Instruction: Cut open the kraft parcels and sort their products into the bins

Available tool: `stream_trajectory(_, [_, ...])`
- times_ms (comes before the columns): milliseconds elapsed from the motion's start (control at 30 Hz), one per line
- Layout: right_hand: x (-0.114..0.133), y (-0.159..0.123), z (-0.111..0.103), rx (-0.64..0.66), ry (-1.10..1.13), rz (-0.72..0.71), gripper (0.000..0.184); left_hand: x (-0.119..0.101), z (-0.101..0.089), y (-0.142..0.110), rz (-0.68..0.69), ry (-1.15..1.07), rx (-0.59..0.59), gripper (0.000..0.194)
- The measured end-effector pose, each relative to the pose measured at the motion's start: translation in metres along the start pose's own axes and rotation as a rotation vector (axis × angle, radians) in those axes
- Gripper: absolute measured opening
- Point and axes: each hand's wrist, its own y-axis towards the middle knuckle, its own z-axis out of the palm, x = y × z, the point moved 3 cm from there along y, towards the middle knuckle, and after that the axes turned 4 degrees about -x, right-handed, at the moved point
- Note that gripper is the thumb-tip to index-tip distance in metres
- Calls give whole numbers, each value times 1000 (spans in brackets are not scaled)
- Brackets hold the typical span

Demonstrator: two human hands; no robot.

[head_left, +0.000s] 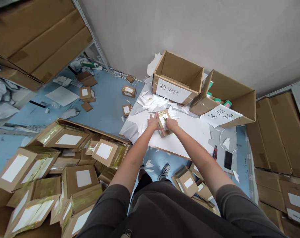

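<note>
Left hand (153,122) and right hand (171,124) both grip a small brown cardboard parcel with yellow tape (164,123) on the white bench (189,132). Just behind the parcel stands an open, labelled cardboard box (177,77).

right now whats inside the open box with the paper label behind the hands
The labelled open carton shows only bare cardboard walls inside. Its floor is hidden by the front wall, so anything lying low cannot be seen. White paper scraps lie outside, in front.

Head camera looks steeply down over table (189,132).
</note>
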Motion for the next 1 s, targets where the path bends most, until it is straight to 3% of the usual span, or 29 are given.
stream_trajectory(200, [-24,-58,23,146,-100,-16,44,1,0,0,3,6,-22,149])
stream_trajectory(467, [-39,-105,50,162,-117,-27,46,-1,-2,-5,11,88,-30,145])
stream_trajectory(567, [-61,-125,64,173,-110,-20,43,-5,-6,-7,4,106,-31,143])
stream_trajectory(667, [-93,-147,78,135,-70,24,37,-14,-11,-13,10,123,-116,138])
stream_trajectory(767, [-118,-161,85,15,59,128,37,-33,-14,-24,216,141,-218,105])
stream_trajectory(833, [-126,-163,87,-62,168,193,39,-49,-11,-33,474,159,-167,80])
stream_trajectory(900, [-129,-160,87,-116,280,234,42,-63,-6,-37,653,204,-56,75])
stream_trajectory(1000, [-132,-154,86,-175,454,268,40,-75,-4,-31,625,278,-30,70])
